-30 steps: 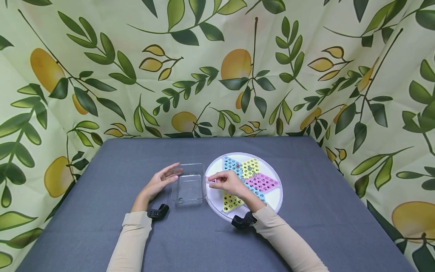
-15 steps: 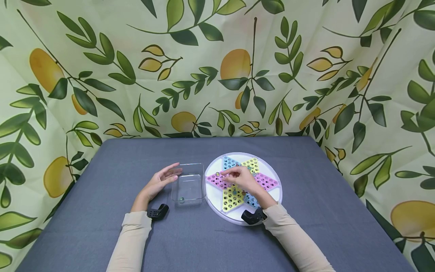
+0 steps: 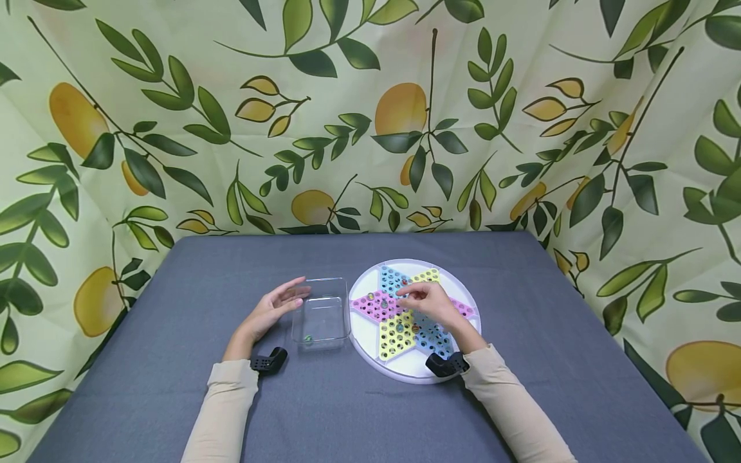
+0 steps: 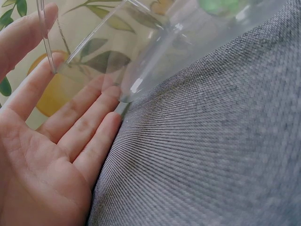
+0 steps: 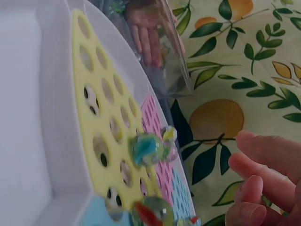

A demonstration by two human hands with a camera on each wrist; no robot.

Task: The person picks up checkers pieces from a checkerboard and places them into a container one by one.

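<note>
A clear plastic box point(image 3: 320, 328) stands on the cloth with a green glass marble point(image 3: 308, 338) in its near left corner. My left hand point(image 3: 276, 307) rests at its left side, fingers extended; in the left wrist view the fingertips lie right at the clear wall. To the right is a round white Chinese checkers board point(image 3: 367, 344) with a pink, yellow and blue star of holes. Several marbles sit in it, among them a marble point(image 3: 415, 328) with orange in it. My right hand point(image 3: 431, 302) is over the star's middle, pinching a small marble mostly hidden by the fingers.
A dark grey cloth point(image 3: 191, 308) covers the table. Behind and along both sides hangs a light curtain point(image 3: 347, 148) printed with leaves and lemons. The box stands close against the board's left rim.
My right hand has moved right from the board's left edge to over the star's middle, uncovering the pink left point. The marble in the box has shifted slightly. My left hand stays put.
</note>
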